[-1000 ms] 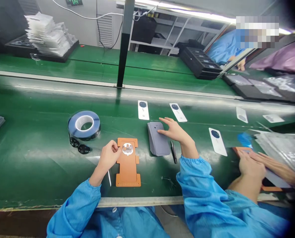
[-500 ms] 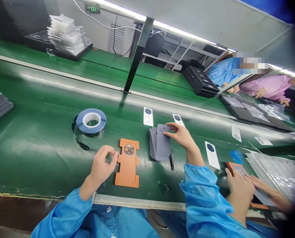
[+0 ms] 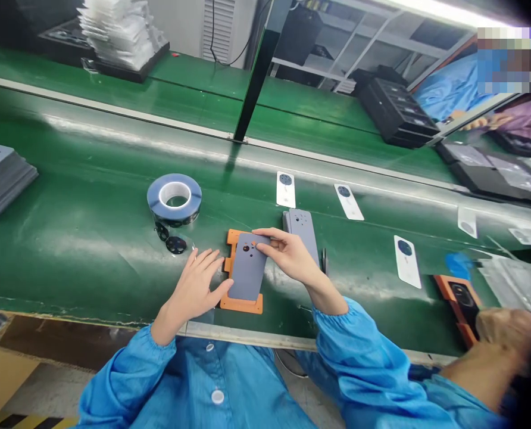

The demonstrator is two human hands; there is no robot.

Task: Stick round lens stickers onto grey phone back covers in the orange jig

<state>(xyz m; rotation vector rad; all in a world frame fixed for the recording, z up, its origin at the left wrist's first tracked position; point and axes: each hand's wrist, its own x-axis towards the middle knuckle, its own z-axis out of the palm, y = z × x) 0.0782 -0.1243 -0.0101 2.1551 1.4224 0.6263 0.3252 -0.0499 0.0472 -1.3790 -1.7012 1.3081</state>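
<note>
A grey plate with camera holes (image 3: 246,271) lies over the orange fixture (image 3: 242,305), a little askew, with orange showing at its left and bottom edges. My right hand (image 3: 287,253) pinches the plate's top right corner between thumb and fingers. Fingers spread, my left hand (image 3: 197,286) is at the left side, its thumb tip by the plate's lower left edge. Right of the fixture stands a stack of grey plates (image 3: 305,229), partly behind my right wrist. A blue tape roll (image 3: 150,199) with black round pieces on its loose end sits to the upper left.
White cards with black circles (image 3: 286,189) lie along the back and right. Black tweezers (image 3: 324,261) are beside the stack. A larger grey stack (image 3: 2,179) is at far left. At right, another person's hand (image 3: 506,328) is by an orange fixture (image 3: 453,289).
My right hand has carried a grey plate left from the stack onto the orange fixture. My left hand has opened from a pinch. The view has shifted, and the neighbour's hands have moved.
</note>
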